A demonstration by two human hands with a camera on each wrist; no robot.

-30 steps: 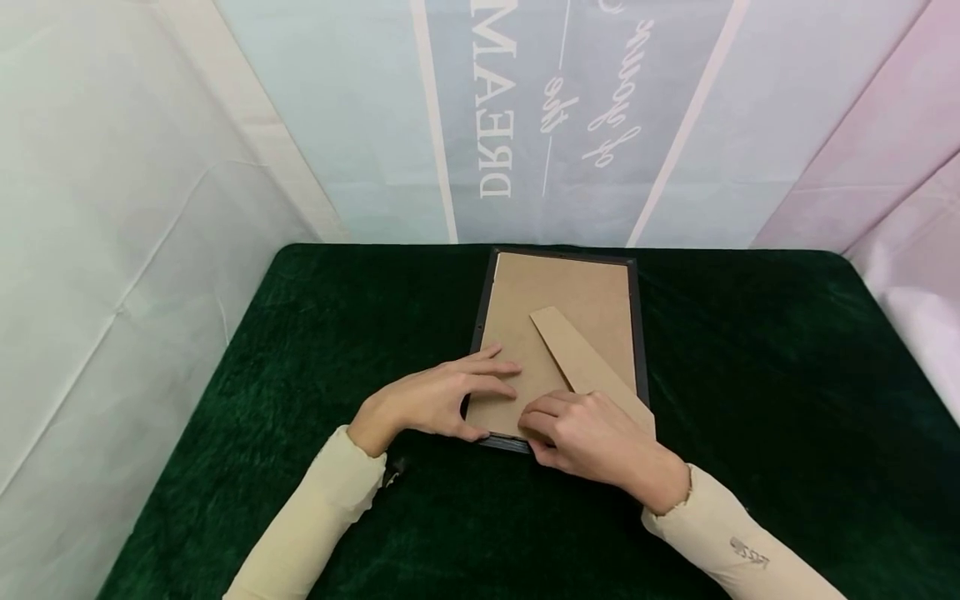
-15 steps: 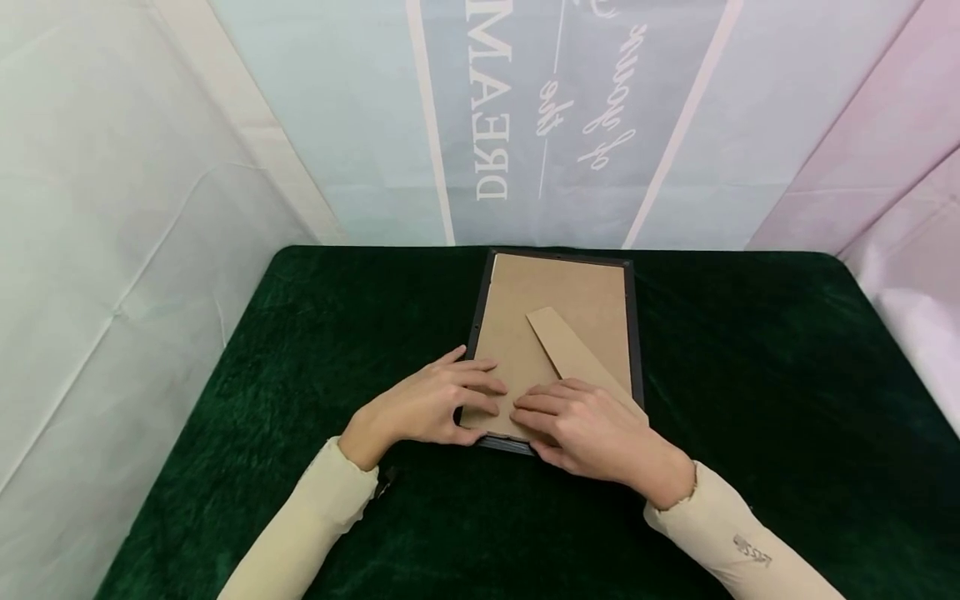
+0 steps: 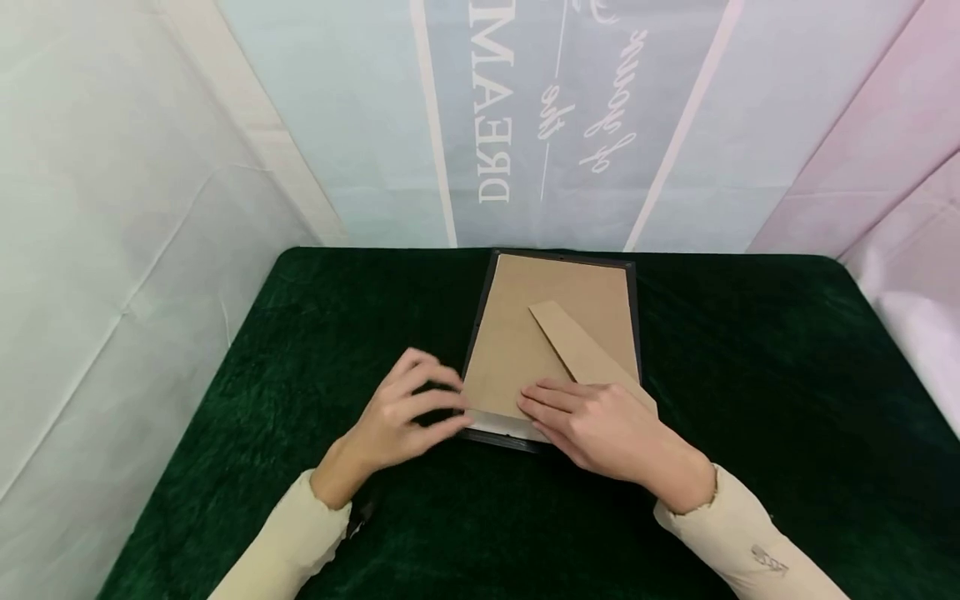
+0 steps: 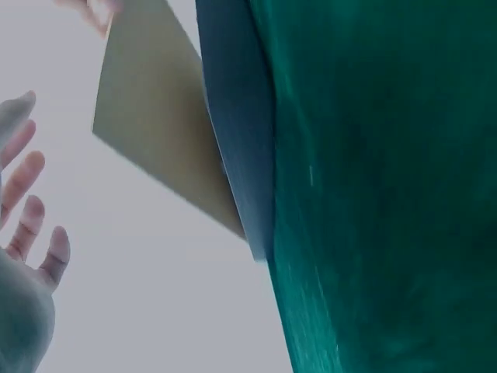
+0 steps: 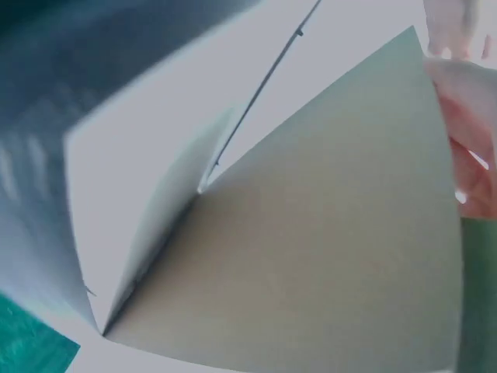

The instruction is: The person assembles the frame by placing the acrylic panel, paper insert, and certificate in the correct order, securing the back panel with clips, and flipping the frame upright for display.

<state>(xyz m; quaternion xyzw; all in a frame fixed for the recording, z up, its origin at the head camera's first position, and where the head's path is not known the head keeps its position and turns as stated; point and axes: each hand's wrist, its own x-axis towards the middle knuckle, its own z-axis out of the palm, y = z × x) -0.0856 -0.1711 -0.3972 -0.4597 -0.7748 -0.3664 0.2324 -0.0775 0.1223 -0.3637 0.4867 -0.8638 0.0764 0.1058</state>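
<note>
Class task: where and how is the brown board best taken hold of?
Probably by the left part of its near edge, coming from the near left, thumb below and fingers on top. The brown board is thin and flat and tilts up from the black frame there, leaving room underneath. The right hand holds farther right; the left hand is close to that corner.

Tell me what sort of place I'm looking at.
Probably a small staged recording booth: a green velvet-like cloth covers the work surface, a fabric backdrop with DREAM lettering hangs behind it, and a creased white sheet lines the left side.
</note>
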